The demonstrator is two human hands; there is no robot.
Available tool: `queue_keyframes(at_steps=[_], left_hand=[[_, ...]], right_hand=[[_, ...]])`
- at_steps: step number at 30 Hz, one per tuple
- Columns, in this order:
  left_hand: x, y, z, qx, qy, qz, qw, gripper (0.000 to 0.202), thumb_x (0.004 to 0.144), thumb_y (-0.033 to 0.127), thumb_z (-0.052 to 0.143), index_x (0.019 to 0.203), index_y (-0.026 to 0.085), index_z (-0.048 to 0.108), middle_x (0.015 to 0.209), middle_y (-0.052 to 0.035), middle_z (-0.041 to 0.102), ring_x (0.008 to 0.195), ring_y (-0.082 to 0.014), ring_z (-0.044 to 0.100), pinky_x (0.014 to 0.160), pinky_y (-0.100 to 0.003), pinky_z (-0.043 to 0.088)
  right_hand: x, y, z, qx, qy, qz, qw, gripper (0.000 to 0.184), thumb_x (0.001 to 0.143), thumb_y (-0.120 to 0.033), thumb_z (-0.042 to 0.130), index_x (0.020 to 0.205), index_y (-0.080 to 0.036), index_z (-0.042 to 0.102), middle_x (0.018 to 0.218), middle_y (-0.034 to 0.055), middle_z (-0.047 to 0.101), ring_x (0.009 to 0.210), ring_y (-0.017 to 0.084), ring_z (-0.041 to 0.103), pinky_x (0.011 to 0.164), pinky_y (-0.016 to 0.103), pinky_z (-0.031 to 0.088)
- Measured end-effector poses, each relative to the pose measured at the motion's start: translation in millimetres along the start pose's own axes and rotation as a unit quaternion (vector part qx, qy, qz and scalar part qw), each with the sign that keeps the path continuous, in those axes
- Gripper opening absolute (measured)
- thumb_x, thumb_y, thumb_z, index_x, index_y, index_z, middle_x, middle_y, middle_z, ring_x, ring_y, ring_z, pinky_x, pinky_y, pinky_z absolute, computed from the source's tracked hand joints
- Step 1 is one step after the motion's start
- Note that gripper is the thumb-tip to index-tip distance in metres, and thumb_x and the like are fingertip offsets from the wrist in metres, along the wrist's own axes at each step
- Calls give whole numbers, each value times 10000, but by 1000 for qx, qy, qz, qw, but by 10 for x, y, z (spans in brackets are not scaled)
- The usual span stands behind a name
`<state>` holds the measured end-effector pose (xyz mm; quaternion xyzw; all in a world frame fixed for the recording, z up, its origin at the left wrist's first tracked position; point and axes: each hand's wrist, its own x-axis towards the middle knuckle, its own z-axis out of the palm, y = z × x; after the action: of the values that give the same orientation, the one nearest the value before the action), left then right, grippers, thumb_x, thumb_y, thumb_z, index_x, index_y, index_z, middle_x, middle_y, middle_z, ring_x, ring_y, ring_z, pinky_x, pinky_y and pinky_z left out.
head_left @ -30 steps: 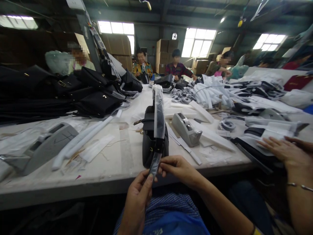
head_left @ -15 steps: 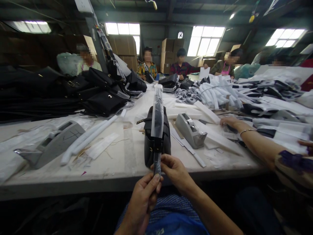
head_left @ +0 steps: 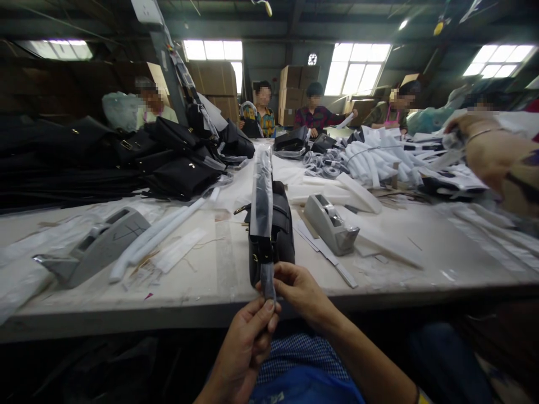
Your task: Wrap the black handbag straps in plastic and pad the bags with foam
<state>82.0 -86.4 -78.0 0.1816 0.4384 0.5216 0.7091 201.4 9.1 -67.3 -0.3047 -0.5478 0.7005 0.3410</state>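
A black handbag (head_left: 283, 224) stands at the table's front edge, straight ahead of me. Its strap (head_left: 261, 196) rises above the bag, wrapped in whitish plastic film, with a bare black part and gold fittings lower down. My left hand (head_left: 255, 328) pinches the strap's film-covered lower end between thumb and fingers, just off the table edge. Slightly higher, my right hand (head_left: 301, 289) has its thumb and fingertips closed around the same strap end. Some of the right fingertips are hidden behind the strap.
Grey tape dispensers stand left (head_left: 92, 247) and right (head_left: 330, 224) of the bag. White foam tubes (head_left: 147, 241) lie at left. Black handbags (head_left: 181, 168) are piled back left, bundled white tubes (head_left: 370, 154) back right. A co-worker's arm (head_left: 492, 151) reaches in from the right; several people work opposite.
The strap's upper part has tilted a little to the left. Both my hands keep their hold. The co-worker's arm at right has lifted away from the table, and wrapped pieces there have moved.
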Motion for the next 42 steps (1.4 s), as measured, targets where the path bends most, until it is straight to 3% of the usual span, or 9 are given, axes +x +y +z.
queue_keyframes(at_steps=[12,21,28,32,36,39,42], left_hand=[[-26,70,-6,2,-1,-5,1000,386,740,459,793,883,146,619,645,82,421,425,18,117,384,-156,50],[-27,-40,-24,12,-10,-27,1000,378,785,471,761,885,133,626,653,74,450,416,22,148,386,-161,62],[-19,-55,18,11,-27,-40,999,413,750,487,788,891,132,632,627,82,444,398,24,156,376,-165,53],[-4,-55,-8,0,3,-28,1000,427,736,496,799,888,138,623,653,82,447,414,27,145,385,-154,53],[-1,-80,-38,0,26,-6,1000,436,722,510,805,885,150,621,654,83,448,420,20,135,384,-154,64],[4,-128,-38,14,35,19,999,408,735,517,789,788,160,598,600,91,395,419,4,121,383,-165,74],[27,-196,-8,25,67,54,996,406,713,529,795,784,163,633,568,80,393,430,-16,220,405,-163,167]], right_hand=[[37,-43,11,-82,17,9,996,219,767,-353,761,842,-154,711,764,19,720,632,124,623,609,237,490],[29,-63,8,-94,-51,26,994,161,761,-309,761,829,-165,786,777,37,757,708,147,687,656,228,520],[10,-104,26,-153,6,49,987,194,749,-327,758,743,-135,784,664,41,724,602,151,650,537,219,479],[41,-151,-88,-116,-115,21,986,225,864,-338,666,904,-152,787,867,55,762,818,168,699,770,257,530],[17,-220,-237,-2,-249,71,966,409,824,-331,753,1191,-159,702,1220,112,696,1093,209,660,973,319,489],[-63,-233,-234,46,-273,101,956,568,769,-320,816,1291,-192,631,1395,129,587,1203,235,605,967,325,501],[-151,-183,-87,26,-215,75,973,564,732,-365,845,1228,-190,641,1342,120,623,1178,252,619,921,332,527]])
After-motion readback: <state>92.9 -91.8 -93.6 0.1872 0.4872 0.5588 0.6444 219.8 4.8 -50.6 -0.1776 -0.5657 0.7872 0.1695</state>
